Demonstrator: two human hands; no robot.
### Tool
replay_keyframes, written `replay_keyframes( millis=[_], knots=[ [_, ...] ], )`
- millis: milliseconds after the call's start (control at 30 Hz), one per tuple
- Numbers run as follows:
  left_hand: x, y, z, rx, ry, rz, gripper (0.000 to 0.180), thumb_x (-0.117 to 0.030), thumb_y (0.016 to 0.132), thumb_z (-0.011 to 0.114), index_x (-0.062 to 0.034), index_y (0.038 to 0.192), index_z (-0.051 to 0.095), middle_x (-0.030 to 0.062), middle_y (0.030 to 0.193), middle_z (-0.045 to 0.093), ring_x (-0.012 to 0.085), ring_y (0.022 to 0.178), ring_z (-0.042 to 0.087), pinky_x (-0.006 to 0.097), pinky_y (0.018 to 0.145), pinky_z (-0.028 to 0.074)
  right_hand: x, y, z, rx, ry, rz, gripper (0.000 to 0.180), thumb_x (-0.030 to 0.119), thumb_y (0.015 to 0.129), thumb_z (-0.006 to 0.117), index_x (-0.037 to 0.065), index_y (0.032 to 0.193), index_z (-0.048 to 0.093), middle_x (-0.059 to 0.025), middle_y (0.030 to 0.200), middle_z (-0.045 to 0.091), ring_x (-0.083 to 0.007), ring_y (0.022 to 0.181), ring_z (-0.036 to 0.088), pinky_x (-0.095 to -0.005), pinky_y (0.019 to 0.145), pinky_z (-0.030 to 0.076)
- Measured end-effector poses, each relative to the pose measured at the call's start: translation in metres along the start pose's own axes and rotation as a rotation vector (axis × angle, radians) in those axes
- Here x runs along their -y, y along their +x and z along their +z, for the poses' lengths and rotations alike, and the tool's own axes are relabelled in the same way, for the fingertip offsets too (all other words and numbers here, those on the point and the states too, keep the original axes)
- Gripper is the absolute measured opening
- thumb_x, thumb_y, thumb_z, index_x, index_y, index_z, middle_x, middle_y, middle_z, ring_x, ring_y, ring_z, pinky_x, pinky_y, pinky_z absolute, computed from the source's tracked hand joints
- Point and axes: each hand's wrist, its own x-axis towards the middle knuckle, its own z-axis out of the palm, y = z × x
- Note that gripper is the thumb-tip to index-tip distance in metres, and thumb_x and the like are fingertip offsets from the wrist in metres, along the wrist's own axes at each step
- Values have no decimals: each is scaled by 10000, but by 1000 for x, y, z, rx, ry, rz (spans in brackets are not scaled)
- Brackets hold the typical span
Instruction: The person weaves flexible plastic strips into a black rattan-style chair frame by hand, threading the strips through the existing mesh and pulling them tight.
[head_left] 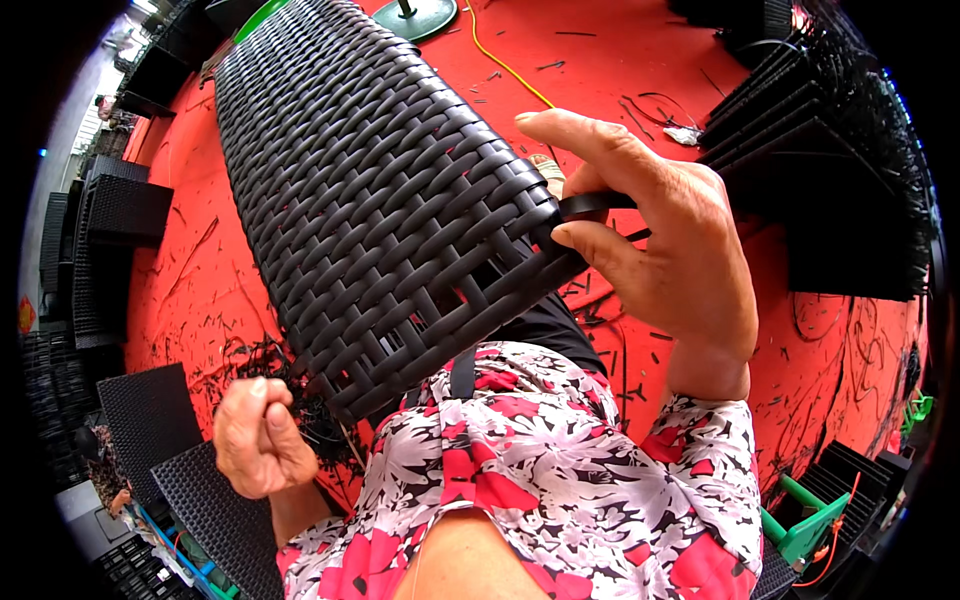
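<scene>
A long black woven plastic panel (370, 190) slants across the middle, its near end close to my lap. Several openings show in the weave along that near end. At the panel's right edge, my right hand (670, 235) grips a flat black plastic strip (592, 205) beside the thumb, with the index finger stretched out above. My left hand (260, 440) is raised apart from the panel's lower left corner, fingers curled in. Whatever may be inside those curled fingers is hidden.
Red sheeting (190, 270) covers the floor, strewn with black strip scraps. Stacked black woven panels (820, 180) stand at the right, with more panels (150, 430) at the left. A yellow cord (500, 62) runs near a round green base (425, 18). A green frame (805, 520) sits lower right.
</scene>
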Motion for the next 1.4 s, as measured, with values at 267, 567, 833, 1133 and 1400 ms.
replay_keyframes(
  millis=[267,567,833,1133,1400],
  knots=[
    [-24,106,50,389,-653,-303,359,-152,915,609,54,1202,540,178,1069,623,149,777,618,219,597,471,-14,2,-5,98,71,-44,596,-18,643,691,19,1227,579,-116,827,646,-190,655,629,-309,638,500],
    [-43,170,138,601,-1182,-620,451,-28,894,555,95,1301,406,149,919,641,154,674,656,191,457,482,-1,7,-14,34,-11,58,722,-90,646,663,84,1326,497,-126,833,682,-250,620,630,-320,619,502],
    [-25,164,139,728,-1368,-652,311,3,882,526,71,1185,523,180,841,633,171,680,651,211,492,500,-10,18,-11,6,-80,-113,658,-1,638,739,118,1258,551,-98,889,703,-323,698,663,-363,599,533],
    [-33,146,107,636,-838,-391,351,-47,922,572,34,1258,510,128,1041,638,113,790,620,189,624,474,-30,2,-40,-257,-554,-86,320,24,698,718,47,1014,673,-96,932,658,-250,866,638,-333,755,503],
    [-27,131,79,545,-339,122,165,43,775,671,47,934,631,156,1016,630,258,913,620,328,831,476,-15,-17,-9,-77,31,-215,170,8,662,752,6,812,671,-86,781,618,-215,676,587,-298,576,461]
  ],
)
